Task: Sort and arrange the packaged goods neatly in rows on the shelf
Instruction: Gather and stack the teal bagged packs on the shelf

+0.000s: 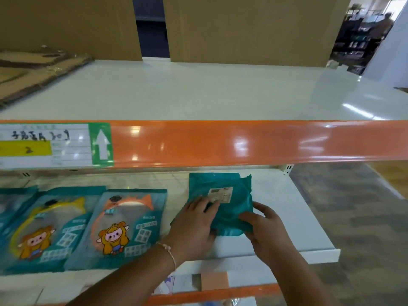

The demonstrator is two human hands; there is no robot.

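Right now a teal package (pixel 223 202), back side up with a small white label (pixel 220 195), lies on the white lower shelf (pixel 287 217), to the right of two packages showing cartoon headbands: an orange one (pixel 123 226) and, further left, a yellow one (pixel 46 230). The left hand (pixel 194 226) lies flat on the teal package's left part, fingers straight. The right hand (pixel 262 226) holds its near right corner, thumb on top. Above runs an orange rail (pixel 220 142) with a label card (pixel 50 144), and flattened cardboard (pixel 33 74) lies far left on the upper shelf
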